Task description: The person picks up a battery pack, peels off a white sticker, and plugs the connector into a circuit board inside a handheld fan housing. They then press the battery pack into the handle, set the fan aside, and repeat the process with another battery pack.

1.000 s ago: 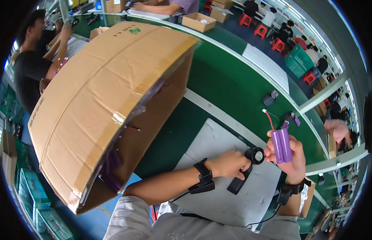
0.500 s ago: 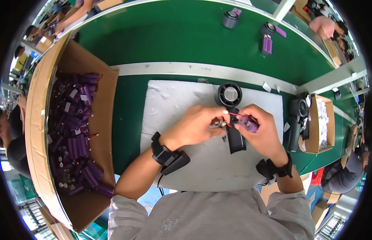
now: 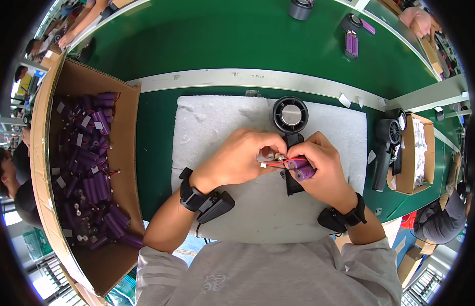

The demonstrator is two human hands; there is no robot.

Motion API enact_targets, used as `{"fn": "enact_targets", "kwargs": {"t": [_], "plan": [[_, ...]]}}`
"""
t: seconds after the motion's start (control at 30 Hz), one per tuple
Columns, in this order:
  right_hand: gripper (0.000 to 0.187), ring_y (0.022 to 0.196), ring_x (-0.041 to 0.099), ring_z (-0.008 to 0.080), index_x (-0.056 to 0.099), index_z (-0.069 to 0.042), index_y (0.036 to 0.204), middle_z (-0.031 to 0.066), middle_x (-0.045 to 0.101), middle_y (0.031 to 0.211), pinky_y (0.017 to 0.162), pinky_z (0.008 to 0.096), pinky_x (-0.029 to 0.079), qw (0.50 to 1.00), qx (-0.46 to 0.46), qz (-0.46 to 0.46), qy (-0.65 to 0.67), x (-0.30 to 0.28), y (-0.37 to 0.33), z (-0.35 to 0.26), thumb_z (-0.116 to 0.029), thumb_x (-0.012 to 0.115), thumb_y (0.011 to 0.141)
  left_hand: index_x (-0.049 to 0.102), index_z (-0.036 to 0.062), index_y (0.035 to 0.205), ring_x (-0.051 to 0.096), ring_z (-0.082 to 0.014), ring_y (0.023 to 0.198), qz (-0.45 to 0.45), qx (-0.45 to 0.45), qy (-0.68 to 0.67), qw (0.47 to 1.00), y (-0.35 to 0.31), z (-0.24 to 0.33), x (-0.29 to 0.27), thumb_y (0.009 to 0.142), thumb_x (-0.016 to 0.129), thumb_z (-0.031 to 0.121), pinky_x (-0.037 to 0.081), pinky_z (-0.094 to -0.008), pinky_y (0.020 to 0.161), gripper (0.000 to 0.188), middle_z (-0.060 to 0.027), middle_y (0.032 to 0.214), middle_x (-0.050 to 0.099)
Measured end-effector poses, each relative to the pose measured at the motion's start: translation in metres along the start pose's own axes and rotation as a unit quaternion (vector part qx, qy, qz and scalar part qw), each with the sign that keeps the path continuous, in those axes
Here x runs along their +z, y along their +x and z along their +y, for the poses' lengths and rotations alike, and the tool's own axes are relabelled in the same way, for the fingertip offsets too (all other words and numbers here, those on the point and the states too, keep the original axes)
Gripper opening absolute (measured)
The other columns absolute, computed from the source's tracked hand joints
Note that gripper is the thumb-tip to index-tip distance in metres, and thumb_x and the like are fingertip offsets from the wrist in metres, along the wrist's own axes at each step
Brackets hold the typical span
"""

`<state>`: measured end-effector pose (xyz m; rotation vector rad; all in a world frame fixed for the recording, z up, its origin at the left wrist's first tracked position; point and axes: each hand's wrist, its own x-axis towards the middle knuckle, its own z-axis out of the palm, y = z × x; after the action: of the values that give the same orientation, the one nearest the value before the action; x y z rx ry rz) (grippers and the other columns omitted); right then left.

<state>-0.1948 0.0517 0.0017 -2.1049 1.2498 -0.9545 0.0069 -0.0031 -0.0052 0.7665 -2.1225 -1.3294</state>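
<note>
My right hand (image 3: 323,167) grips a purple two-cell battery pack (image 3: 305,173), its round ends facing me. Red and black wires (image 3: 276,164) run from the pack toward my left hand (image 3: 240,159), whose bent thumb and fingers close on them. A small white connector (image 3: 263,164) sticks out by the left thumb. A small pale piece with a reddish spot (image 3: 266,153) shows among the left fingers; I cannot make out what it is. Beneath both hands lies a black handheld fan body (image 3: 294,137) with a round head (image 3: 290,115); the hands partly cover its handle.
A white foam sheet (image 3: 212,117) lies under the work. On the left stands a cardboard box (image 3: 126,148) of purple battery packs (image 3: 97,186). To the right are another black fan (image 3: 383,163) and a carton of white pieces (image 3: 425,155). More fan parts (image 3: 351,45) sit beyond the white rail (image 3: 212,77).
The battery pack has tilted so its cell ends face me, and it sits lower and more left. The white connector now hangs left of the left thumb. The view has shifted slightly.
</note>
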Motion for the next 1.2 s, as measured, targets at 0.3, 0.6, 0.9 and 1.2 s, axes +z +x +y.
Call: {"fn": "enact_targets", "kwargs": {"t": [0.3,0.6,0.9,1.2], "plan": [[0.026,0.072,0.054,0.0227,0.062,-0.006,0.084,0.0047,0.061,0.074,0.06,0.0322,0.045,0.999,-0.008,0.009,-0.03,0.001,0.002,0.001,0.004,0.074,0.064,0.063,0.0067,0.099,0.063,-0.0205,0.075,-0.031,-0.057,-0.048,0.997,0.0,0.005,-0.008,0.069,0.076,0.002,0.049,-0.0325,0.068,0.033,-0.0078,0.085,0.066],[0.025,0.072,0.054,0.0231,0.061,-0.006,0.082,0.0049,0.061,0.074,0.059,0.0326,0.045,0.999,-0.013,-0.001,-0.035,0.0,0.002,0.002,0.004,0.074,0.063,0.068,0.0069,0.087,0.063,-0.0204,0.078,-0.013,0.027,-0.016,0.999,0.0,0.0,-0.011,0.064,0.066,-0.015,0.05,-0.0286,0.07,0.032,-0.0053,0.091,0.066],[0.027,0.072,0.054,0.0234,0.062,-0.006,0.083,0.0049,0.062,0.074,0.06,0.0326,0.046,0.999,-0.018,0.012,-0.038,0.002,0.002,0.003,0.004,0.075,0.062,0.067,0.0043,0.084,0.064,-0.0261,0.073,-0.014,-0.01,0.041,0.999,-0.002,0.019,-0.013,0.071,0.063,-0.013,0.051,-0.0357,0.062,0.022,-0.0112,0.089,0.064],[0.028,0.071,0.055,0.0209,0.063,-0.005,0.091,0.0057,0.062,0.077,0.06,0.031,0.045,0.999,-0.038,0.011,0.01,0.002,-0.001,0.005,0.004,0.075,0.067,0.063,0.0038,0.082,0.061,-0.0229,0.07,0.031,0.038,-0.003,0.999,-0.001,0.012,-0.001,0.07,0.066,-0.009,0.049,-0.0318,0.06,0.018,-0.0068,0.081,0.06]]}}
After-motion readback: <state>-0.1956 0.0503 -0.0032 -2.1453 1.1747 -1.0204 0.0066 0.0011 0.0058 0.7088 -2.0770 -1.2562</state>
